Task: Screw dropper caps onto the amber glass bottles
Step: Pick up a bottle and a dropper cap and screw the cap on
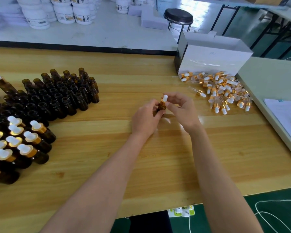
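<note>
My left hand (145, 117) grips an amber glass bottle (162, 106) over the middle of the wooden table (141, 165). My right hand (181, 109) pinches the gold collar of the white-bulbed dropper cap (165, 98) sitting on the bottle's neck. Several uncapped amber bottles (62, 93) stand packed together at the left. Capped bottles (23, 142) stand in a group at the near left. A pile of loose dropper caps (223, 91) lies at the right, beyond my right hand.
A white cardboard box (213, 56) stands behind the cap pile. Papers (286, 118) lie on a pale bench at the far right. White tubs (62, 12) and a black stool (178, 16) are behind the table. A power strip (181, 211) and white cable (267, 214) lie below the table's near edge.
</note>
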